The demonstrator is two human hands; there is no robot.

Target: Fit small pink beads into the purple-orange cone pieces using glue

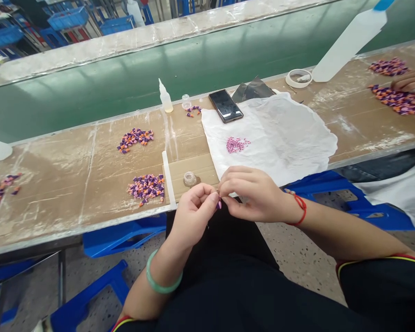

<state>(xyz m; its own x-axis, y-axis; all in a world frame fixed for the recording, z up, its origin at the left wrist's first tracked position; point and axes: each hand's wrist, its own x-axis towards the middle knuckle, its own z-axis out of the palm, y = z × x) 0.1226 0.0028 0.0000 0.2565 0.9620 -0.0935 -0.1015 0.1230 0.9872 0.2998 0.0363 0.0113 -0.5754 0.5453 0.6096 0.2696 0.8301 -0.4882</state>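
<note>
My left hand [193, 210] and my right hand [251, 193] meet just off the near edge of the brown worktable [90, 170], over my lap. Both are closed in a pinch, fingertips touching around a tiny pink-purple piece [220, 204] between them. A green bangle circles the left wrist, a red cord the right. Just beyond the hands stands a small clear glass cup [190, 178]. A pile of purple-and-orange pieces [147, 186] lies to the left of it. A cluster of small pink beads [237, 144] rests on a white cloth [290, 133].
A second purple-orange pile [135, 138], a small glue bottle [165, 97] and a black phone [225, 105] sit further back. A white strip [168, 177] lies on the table. Another person's hand [410, 80] touches piles at the far right, near a large white bottle [349, 41]. Blue stools stand below.
</note>
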